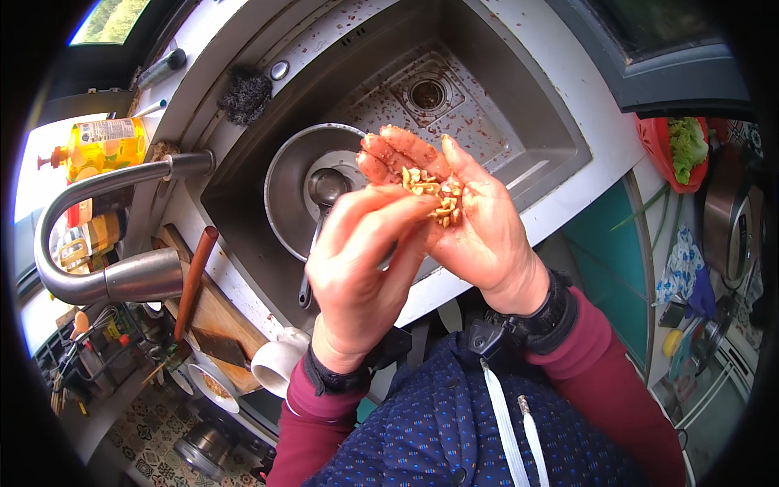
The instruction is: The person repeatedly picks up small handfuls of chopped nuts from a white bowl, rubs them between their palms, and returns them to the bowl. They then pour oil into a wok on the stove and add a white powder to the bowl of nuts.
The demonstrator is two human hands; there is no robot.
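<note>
My right hand [487,225] is palm up over the near edge of the sink [541,164], cupping a small heap of shelled peanuts [447,198]. Bits of reddish skin stick to its fingers. My left hand [365,255] reaches over that palm, its fingertips at the peanuts; whether it pinches any is hidden. Below the hands, a metal bowl [283,213] stands in the sink with a ladle [327,185] in it, the handle leaning over the rim. Reddish skin flakes lie scattered around the drain [427,94].
A curved faucet [67,201] rises at the left. Near it are a black scouring pad [244,94], a yellow soap bottle [106,146], a wooden board [243,316] with a cleaver [219,347], and a white mug [274,368]. A red basket [660,161] holds lettuce at the right.
</note>
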